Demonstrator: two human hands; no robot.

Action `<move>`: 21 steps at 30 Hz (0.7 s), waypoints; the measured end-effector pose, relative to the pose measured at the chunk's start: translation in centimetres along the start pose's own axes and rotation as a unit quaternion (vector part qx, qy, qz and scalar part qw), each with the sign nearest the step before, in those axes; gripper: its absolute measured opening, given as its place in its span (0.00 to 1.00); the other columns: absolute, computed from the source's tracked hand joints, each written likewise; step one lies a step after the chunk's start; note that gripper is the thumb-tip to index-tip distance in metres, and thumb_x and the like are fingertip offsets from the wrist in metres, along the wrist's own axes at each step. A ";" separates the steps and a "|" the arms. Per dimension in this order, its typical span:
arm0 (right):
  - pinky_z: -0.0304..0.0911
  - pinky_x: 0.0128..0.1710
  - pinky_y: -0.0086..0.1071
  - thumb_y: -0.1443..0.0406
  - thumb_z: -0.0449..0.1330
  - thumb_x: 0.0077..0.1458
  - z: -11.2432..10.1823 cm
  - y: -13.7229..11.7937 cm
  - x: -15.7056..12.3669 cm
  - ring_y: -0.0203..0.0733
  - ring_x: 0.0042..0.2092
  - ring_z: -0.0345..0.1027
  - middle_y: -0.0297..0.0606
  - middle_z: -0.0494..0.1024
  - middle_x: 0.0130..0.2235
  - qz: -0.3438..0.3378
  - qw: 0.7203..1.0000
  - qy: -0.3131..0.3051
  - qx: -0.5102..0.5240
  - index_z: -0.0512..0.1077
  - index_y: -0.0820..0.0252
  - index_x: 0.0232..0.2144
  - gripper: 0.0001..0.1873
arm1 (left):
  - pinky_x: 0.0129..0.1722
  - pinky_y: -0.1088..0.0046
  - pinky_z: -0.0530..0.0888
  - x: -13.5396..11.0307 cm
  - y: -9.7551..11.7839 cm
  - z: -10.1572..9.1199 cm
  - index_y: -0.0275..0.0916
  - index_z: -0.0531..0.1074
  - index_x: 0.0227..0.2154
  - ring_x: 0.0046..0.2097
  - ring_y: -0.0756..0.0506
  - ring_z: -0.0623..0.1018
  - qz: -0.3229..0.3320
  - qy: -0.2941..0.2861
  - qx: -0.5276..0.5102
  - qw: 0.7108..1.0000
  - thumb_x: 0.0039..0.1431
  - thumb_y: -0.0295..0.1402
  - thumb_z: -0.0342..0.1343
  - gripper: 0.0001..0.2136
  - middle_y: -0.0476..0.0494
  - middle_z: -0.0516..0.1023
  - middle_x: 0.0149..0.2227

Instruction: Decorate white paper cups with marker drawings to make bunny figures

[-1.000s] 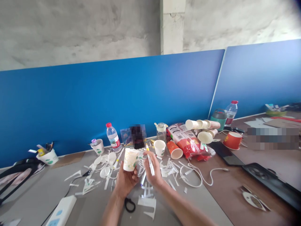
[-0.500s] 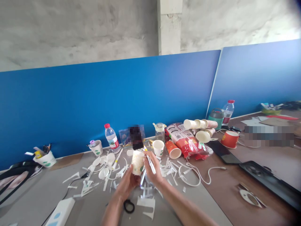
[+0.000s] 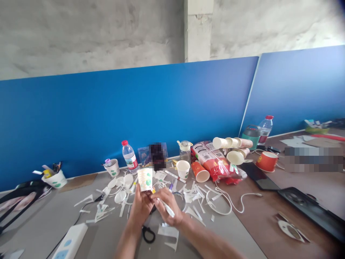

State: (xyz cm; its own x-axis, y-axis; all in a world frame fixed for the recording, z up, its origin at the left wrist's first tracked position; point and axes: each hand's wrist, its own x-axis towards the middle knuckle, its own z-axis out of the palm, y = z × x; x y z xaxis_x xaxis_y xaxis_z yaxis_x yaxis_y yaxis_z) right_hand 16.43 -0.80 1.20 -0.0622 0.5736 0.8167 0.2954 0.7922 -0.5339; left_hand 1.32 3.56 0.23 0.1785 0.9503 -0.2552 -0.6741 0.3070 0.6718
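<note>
My left hand [image 3: 141, 207] is closed around the lower part of a white paper cup [image 3: 145, 179] with green leaf prints and faint yellow marks. The cup is raised above the desk, its rim up. In my right hand [image 3: 169, 203] is a white marker [image 3: 168, 209], its yellow end by the base of the cup and its back end pointing toward me. Below my hands lies a black scissors handle [image 3: 148, 234]; the blades are hidden. Beyond my right hand stands another white paper cup [image 3: 183, 169], with a capped marker [image 3: 175, 176] lying beside it.
White paper scraps [image 3: 195, 194] are strewn around. A water bottle [image 3: 130, 158], a lidded jar [image 3: 185, 149], an orange cup [image 3: 201, 172] and a red bag of cups [image 3: 210, 158] line the back. At front left is a power strip [image 3: 70, 241]; a white cable [image 3: 229, 207] curls right.
The cup has moved left and slightly up in my left hand. My right hand has come down from the cup's side to near its base with the marker. The view has shifted slightly left.
</note>
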 end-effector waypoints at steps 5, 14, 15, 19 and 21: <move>0.73 0.38 0.43 0.56 0.48 0.72 0.0 -0.1 0.0 0.50 0.35 0.82 0.38 0.87 0.35 -0.003 1.000 -0.021 0.001 0.78 0.47 0.44 0.18 | 0.37 0.66 0.81 -0.1 -0.1 0.0 0.37 0.80 0.44 0.33 0.42 0.84 -0.001 -0.026 0.021 0.999 0.70 0.51 0.56 0.20 0.42 0.85 0.33; 0.73 0.39 0.42 0.52 0.46 0.73 -0.1 0.2 0.0 0.49 0.36 0.82 0.38 0.87 0.34 0.010 1.000 -0.026 -0.003 0.79 0.48 0.41 0.23 | 0.31 0.72 0.78 -0.6 0.5 1.1 0.38 0.78 0.43 0.27 0.46 0.80 -0.013 0.007 -0.009 1.000 0.74 0.50 0.51 0.20 0.44 0.82 0.28; 0.73 0.39 0.42 0.52 0.45 0.73 -0.1 0.2 0.0 0.49 0.36 0.82 0.38 0.87 0.34 0.012 1.000 -0.023 -0.002 0.79 0.48 0.40 0.23 | 0.31 0.72 0.78 -0.6 0.6 1.2 0.38 0.78 0.43 0.27 0.46 0.80 -0.013 0.008 -0.012 1.000 0.75 0.49 0.49 0.21 0.44 0.82 0.28; 0.72 0.39 0.40 0.51 0.46 0.74 0.0 0.4 0.2 0.47 0.35 0.82 0.36 0.88 0.34 0.027 1.000 0.003 -0.003 0.79 0.48 0.38 0.24 | 0.29 0.73 0.77 -0.7 0.8 1.5 0.36 0.78 0.40 0.26 0.47 0.79 -0.016 0.008 -0.018 1.000 0.75 0.48 0.49 0.21 0.45 0.81 0.27; 0.72 0.38 0.40 0.49 0.46 0.74 0.0 0.6 0.3 0.48 0.35 0.82 0.36 0.87 0.33 0.033 0.999 0.024 -0.003 0.79 0.49 0.39 0.24 | 0.27 0.75 0.77 -0.7 0.9 1.6 0.36 0.78 0.39 0.24 0.48 0.77 -0.018 0.007 -0.025 1.000 0.74 0.47 0.51 0.20 0.45 0.80 0.26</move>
State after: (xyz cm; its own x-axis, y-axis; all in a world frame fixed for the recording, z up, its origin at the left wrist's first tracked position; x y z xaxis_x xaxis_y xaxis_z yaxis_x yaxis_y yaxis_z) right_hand 16.59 -0.16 1.09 0.0027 0.6142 0.7891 0.3025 0.7517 -0.5861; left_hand 1.75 3.23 2.08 0.1948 0.9375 -0.2885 -0.7018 0.3387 0.6267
